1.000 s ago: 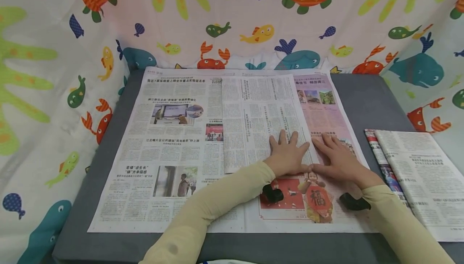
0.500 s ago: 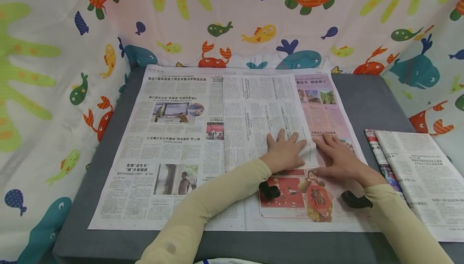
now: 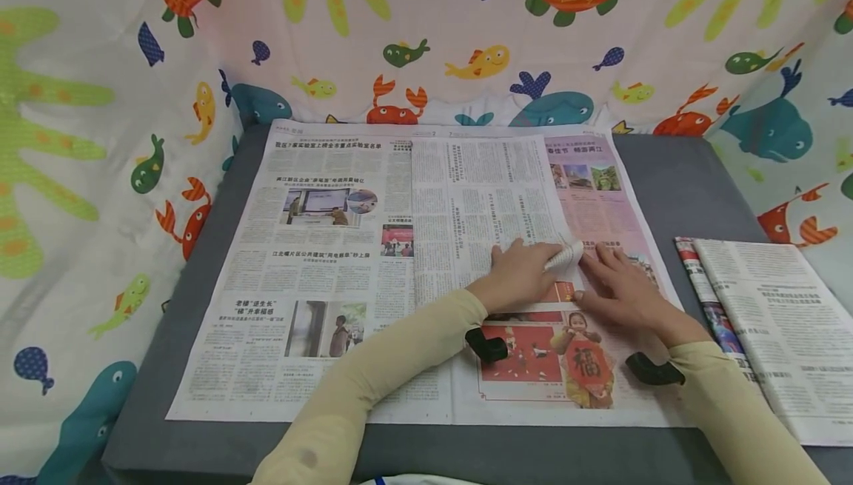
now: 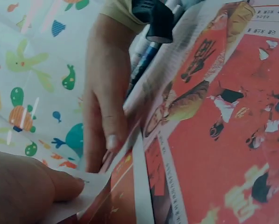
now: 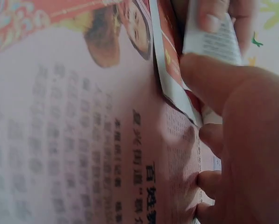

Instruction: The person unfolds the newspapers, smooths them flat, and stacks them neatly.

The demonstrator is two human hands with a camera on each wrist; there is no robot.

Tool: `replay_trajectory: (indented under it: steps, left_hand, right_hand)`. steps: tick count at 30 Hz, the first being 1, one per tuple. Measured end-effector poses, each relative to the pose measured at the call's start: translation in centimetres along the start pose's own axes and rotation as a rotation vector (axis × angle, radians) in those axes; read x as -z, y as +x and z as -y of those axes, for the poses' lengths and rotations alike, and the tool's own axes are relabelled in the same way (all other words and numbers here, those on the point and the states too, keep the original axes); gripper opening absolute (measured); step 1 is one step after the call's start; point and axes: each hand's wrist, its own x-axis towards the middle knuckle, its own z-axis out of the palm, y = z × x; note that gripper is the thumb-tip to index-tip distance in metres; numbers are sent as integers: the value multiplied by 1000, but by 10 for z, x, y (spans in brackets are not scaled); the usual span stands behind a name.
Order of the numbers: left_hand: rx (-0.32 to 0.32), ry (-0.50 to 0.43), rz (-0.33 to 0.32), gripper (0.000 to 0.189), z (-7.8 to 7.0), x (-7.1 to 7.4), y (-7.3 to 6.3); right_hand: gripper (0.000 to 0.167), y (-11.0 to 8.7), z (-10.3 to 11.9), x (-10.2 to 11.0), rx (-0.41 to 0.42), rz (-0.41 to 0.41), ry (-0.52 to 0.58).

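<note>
A narrow folded newspaper lies on top of a wide spread newspaper. My left hand pinches the folded newspaper's near right corner between thumb and fingers, and the corner is turned up. Under the lifted corner a red printed layer shows in the left wrist view. My right hand lies just right of that corner, its fingers fairly straight with the fingertips on the pink page. In the right wrist view its thumb reaches to the edge of the folded layers.
A grey table carries the papers. Another folded newspaper stack lies at the right, near my right sleeve. A curtain printed with sea animals hangs behind and along both sides.
My left hand was spread flat on the folded newspaper; now its fingers have curled in and raised the corner. The right hand has stayed almost in place.
</note>
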Motion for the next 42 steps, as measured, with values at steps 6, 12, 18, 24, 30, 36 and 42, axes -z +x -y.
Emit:
replay_trajectory:
  steps: [6, 12, 18, 24, 30, 36, 42]
  left_hand:
    - [-94, -115, -108, 51, 4, 12, -8]
    - [-110, -255, -210, 56, 14, 33, -22]
    - [-111, -419, -337, 57, 37, 66, -48]
    - [-72, -509, -460, 62, 62, 91, -72]
    - [-53, -613, -535, 72, 88, 109, -97]
    - [29, -674, -591, 79, 122, 118, -125]
    - [129, -657, -671, 82, 158, 124, -156]
  right_hand:
    - [79, 0, 2, -3, 10, -22, -34]
    - [78, -1, 5, -2, -5, -4, -27]
    - [76, -1, 7, 0, -14, 13, -25]
    - [74, -2, 6, -2, 18, -5, -47]
    - [74, -1, 3, -4, 13, -16, -41]
    - [75, -2, 4, -5, 2, -1, -46]
    - [76, -2, 5, -3, -7, 3, -48]
